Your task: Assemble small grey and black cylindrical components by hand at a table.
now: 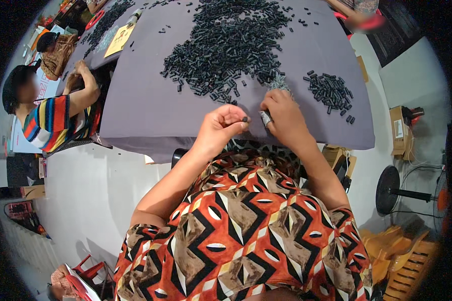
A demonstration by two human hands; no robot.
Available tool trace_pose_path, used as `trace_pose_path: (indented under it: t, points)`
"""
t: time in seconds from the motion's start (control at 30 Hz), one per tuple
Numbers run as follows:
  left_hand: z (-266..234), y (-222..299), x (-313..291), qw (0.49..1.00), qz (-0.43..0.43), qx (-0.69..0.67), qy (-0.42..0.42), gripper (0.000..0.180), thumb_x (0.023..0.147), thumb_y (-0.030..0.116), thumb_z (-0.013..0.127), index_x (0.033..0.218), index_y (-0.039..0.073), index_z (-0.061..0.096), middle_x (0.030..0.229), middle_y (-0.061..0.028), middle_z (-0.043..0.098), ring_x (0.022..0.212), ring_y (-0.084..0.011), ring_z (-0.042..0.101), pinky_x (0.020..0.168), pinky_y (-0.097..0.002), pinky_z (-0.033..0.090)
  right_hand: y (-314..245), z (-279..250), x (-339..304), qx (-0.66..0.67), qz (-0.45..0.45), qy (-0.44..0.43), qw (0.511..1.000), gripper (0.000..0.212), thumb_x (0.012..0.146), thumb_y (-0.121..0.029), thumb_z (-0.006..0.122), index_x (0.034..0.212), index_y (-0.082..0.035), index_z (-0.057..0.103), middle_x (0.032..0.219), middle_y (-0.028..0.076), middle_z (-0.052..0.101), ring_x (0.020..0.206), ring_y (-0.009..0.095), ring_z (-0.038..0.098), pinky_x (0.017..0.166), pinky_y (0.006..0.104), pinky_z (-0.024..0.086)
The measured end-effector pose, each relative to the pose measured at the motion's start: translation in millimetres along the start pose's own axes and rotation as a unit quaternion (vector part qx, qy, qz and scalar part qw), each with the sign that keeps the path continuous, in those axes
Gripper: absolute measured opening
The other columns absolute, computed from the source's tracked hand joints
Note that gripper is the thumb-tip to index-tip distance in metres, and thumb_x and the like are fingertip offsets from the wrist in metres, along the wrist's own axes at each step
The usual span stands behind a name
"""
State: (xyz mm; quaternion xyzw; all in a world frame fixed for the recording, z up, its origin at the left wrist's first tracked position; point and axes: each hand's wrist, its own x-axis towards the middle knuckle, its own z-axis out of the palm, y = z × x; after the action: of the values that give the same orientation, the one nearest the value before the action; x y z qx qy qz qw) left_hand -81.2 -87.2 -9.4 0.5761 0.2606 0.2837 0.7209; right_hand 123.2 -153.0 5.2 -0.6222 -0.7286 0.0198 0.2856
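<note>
My left hand [219, 128] pinches a small black cylinder [245, 119] between thumb and fingertips, just above the near edge of the table. Close by on the right, my right hand [288, 116] is closed with its fingers curled downward; whatever they hold is hidden. Silvery wrapping [265, 118] covers one of its digits. Right behind this hand lies a little heap of thin, pale, shiny pieces [278, 81]. A large spread of black cylinders [221, 55] covers the table's middle and far part. To the right sits a smaller pile of similar cylinders [329, 92].
A grey cloth drapes the table [135, 95]. At the left, a person in a striped shirt [60, 118] works at an adjoining table beside a yellow card [119, 40]. Another person's arm [354, 14] shows at the far right. A black fan-like stand [388, 189] and cardboard box [400, 131] stand right.
</note>
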Motion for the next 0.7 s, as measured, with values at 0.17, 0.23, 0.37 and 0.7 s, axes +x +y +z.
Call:
trace_pose_path:
  t: [0.17,0.23,0.37,0.7]
  points:
    - [9.3,15.4,0.0,0.998,-0.055,-0.010,0.032,0.017,0.090,0.001,0.062,0.106,0.003,0.063,0.095,-0.0024,0.068,0.080,-0.0075,0.063,0.072,-0.0208,0.051,-0.6,-1.0,-3.9,0.144,0.057,-0.015,0.988,0.021,0.069,0.001,0.062,0.089,-0.002,0.056,0.094,0.013,0.058,0.091,0.032,0.058,0.078,0.0394,0.048]
    - [9.4,14.5,3.4,0.993,-0.078,-0.078,0.044,0.016,0.090,0.003,0.062,0.106,0.004,0.063,0.094,-0.0025,0.068,0.079,-0.0084,0.063,0.070,-0.0207,0.051,-6.8,-8.5,-0.9,0.228,0.090,-0.034,0.969,0.018,0.074,0.001,0.063,0.091,-0.002,0.057,0.089,0.009,0.059,0.084,0.023,0.059,0.074,0.0333,0.047]
    - [11.5,10.1,7.8,0.970,-0.100,-0.204,0.088,0.015,0.092,0.010,0.062,0.107,0.005,0.062,0.087,-0.0019,0.065,0.076,-0.0103,0.062,0.064,-0.0202,0.049,-7.6,-6.2,-1.4,0.391,0.164,-0.062,0.904,0.013,0.083,0.002,0.063,0.094,-0.001,0.058,0.085,0.000,0.060,0.079,0.005,0.055,0.070,0.0218,0.045]
    - [13.4,9.8,9.2,0.931,-0.122,-0.341,0.042,0.006,0.091,0.010,0.063,0.096,0.007,0.062,0.080,-0.0015,0.065,0.070,-0.0114,0.062,0.060,-0.0220,0.051,-17.3,5.3,-3.2,0.473,0.151,0.004,0.868,0.010,0.080,0.000,0.063,0.088,-0.001,0.059,0.078,0.000,0.061,0.071,0.007,0.057,0.064,0.0239,0.047]
